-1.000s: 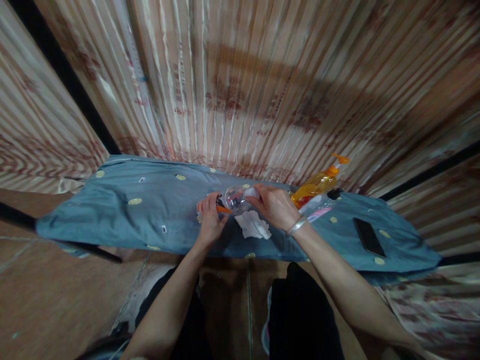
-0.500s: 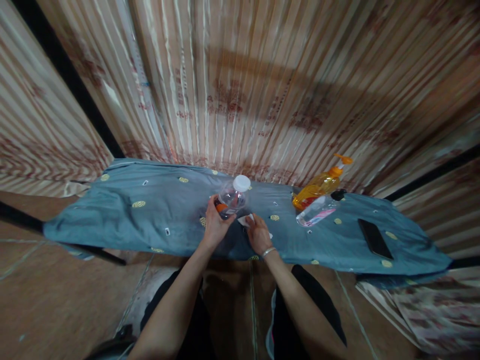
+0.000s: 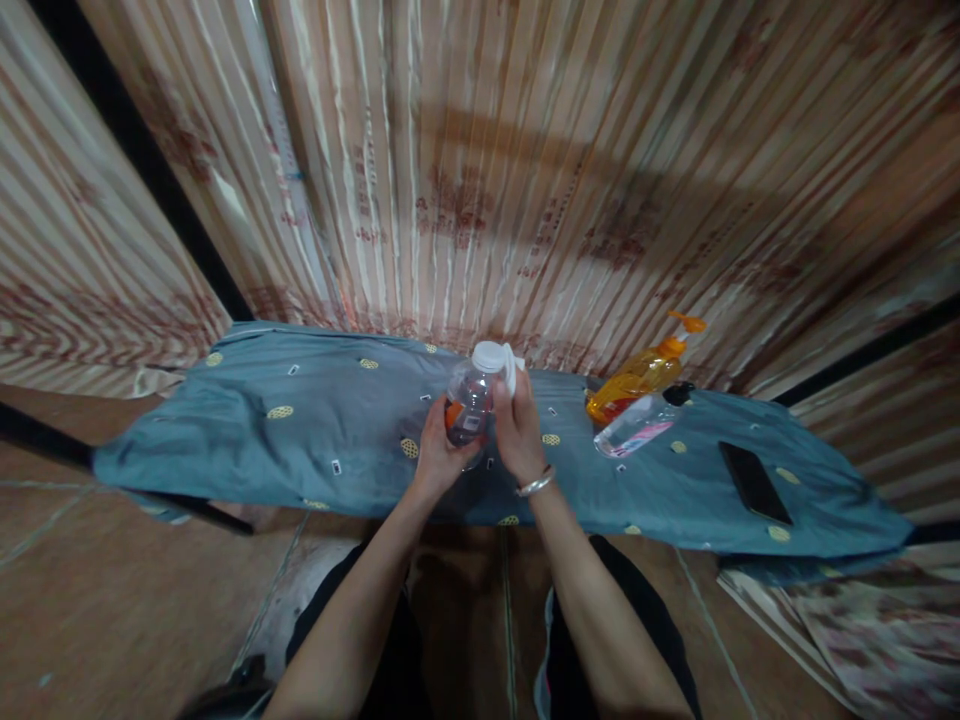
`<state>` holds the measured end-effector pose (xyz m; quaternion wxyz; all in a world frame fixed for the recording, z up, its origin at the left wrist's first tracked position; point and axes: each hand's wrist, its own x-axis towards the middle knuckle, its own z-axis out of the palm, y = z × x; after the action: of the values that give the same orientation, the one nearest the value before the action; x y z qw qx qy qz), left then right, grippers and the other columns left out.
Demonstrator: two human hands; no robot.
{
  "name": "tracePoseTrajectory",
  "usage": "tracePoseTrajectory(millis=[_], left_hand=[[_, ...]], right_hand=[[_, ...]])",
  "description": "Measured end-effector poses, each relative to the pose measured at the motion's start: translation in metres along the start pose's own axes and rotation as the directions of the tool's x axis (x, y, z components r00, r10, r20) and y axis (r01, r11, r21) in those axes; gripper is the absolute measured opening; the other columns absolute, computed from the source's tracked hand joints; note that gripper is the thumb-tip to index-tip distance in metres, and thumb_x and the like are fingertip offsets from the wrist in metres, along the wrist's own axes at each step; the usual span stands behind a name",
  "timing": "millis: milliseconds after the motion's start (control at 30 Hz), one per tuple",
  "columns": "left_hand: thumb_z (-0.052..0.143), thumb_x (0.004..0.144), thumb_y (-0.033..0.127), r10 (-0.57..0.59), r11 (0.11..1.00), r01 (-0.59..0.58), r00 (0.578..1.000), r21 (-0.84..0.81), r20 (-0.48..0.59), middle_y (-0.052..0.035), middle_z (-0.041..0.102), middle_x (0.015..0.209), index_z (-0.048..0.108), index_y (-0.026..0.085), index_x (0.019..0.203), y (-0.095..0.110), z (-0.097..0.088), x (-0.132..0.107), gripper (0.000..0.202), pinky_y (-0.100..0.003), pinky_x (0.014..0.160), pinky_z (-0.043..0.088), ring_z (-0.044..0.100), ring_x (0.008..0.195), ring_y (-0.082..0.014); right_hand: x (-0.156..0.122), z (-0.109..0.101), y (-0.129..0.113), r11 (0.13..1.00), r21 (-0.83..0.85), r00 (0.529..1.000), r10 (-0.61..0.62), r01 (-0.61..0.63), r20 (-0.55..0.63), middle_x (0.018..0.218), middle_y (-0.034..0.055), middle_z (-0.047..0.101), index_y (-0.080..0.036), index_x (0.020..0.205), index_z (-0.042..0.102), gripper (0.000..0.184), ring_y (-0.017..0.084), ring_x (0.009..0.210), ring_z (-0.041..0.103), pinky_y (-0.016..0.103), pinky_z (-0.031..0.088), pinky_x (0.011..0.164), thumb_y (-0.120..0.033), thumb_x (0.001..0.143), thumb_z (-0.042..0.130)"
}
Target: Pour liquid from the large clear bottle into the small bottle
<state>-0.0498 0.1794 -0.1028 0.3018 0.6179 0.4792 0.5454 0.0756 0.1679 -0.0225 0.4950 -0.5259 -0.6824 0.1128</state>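
A small clear plastic bottle [image 3: 470, 392] with a white cap and an orange label is held upright above the blue cloth. My left hand [image 3: 437, 448] wraps round its lower part. My right hand [image 3: 517, 428] holds a white tissue [image 3: 514, 366] pressed against the bottle's right side near the cap. A silver bangle sits on my right wrist.
A blue patterned cloth [image 3: 315, 430] covers a low table against a striped curtain. At the right lie an orange pump bottle [image 3: 639, 372], a clear bottle on its side [image 3: 637, 423] and a black phone [image 3: 754, 484]. My knees are below, over a brown tiled floor.
My right hand picked the white tissue up from the cloth and brought it against the bottle. The bottle went from tilted to upright in my left hand.
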Motion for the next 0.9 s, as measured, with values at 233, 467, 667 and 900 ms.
tracePoseTrajectory(millis=[233,467,667,900], left_hand=[[0.085,0.064,0.033,-0.109,0.980,0.123,0.989,-0.154,0.096,-0.0092,0.073,0.120,0.056,0.021,0.132,0.015,-0.006,-0.007,0.075,-0.047,0.101,0.055,0.071,0.111,-0.0302],[0.089,0.052,0.032,-0.200,0.877,0.321,0.920,-0.358,0.336,-0.0085,0.078,0.110,0.067,0.020,0.115,0.049,-0.005,-0.021,0.067,-0.050,0.102,0.053,0.071,0.107,-0.0327],[0.080,0.062,0.055,-0.218,0.724,0.503,0.817,-0.473,0.535,-0.0111,0.079,0.097,0.073,0.015,0.106,0.069,0.002,-0.036,0.061,-0.045,0.084,0.058,0.075,0.091,-0.0316],[0.095,0.046,0.038,-0.283,0.745,0.492,0.844,-0.450,0.456,-0.0094,0.078,0.103,0.069,0.017,0.105,0.058,0.011,-0.033,0.068,-0.045,0.097,0.054,0.072,0.107,-0.0331]], right_hand=[[-0.018,-0.001,0.005,0.997,0.050,0.998,0.060,-0.059,-0.028,0.159,0.0176,0.047,-0.018,0.161,0.032,0.067,0.025,0.152,0.041,0.049,0.039,0.123,-0.056,0.108,0.019],[0.049,-0.038,0.023,0.732,0.519,0.896,0.329,-0.441,0.299,0.100,0.0114,0.080,-0.019,0.120,0.072,0.089,0.029,0.106,0.076,0.042,0.062,0.090,-0.088,0.091,0.024],[0.064,-0.044,0.011,0.336,0.610,0.696,0.297,-0.717,0.654,0.074,0.0090,0.078,-0.019,0.093,0.073,0.075,0.027,0.083,0.079,0.035,0.065,0.071,-0.088,0.088,0.045],[0.040,-0.036,0.032,0.489,0.680,0.834,0.398,-0.546,0.383,0.084,0.0060,0.080,-0.020,0.100,0.077,0.069,0.028,0.101,0.077,0.038,0.062,0.093,-0.084,0.083,0.057]])
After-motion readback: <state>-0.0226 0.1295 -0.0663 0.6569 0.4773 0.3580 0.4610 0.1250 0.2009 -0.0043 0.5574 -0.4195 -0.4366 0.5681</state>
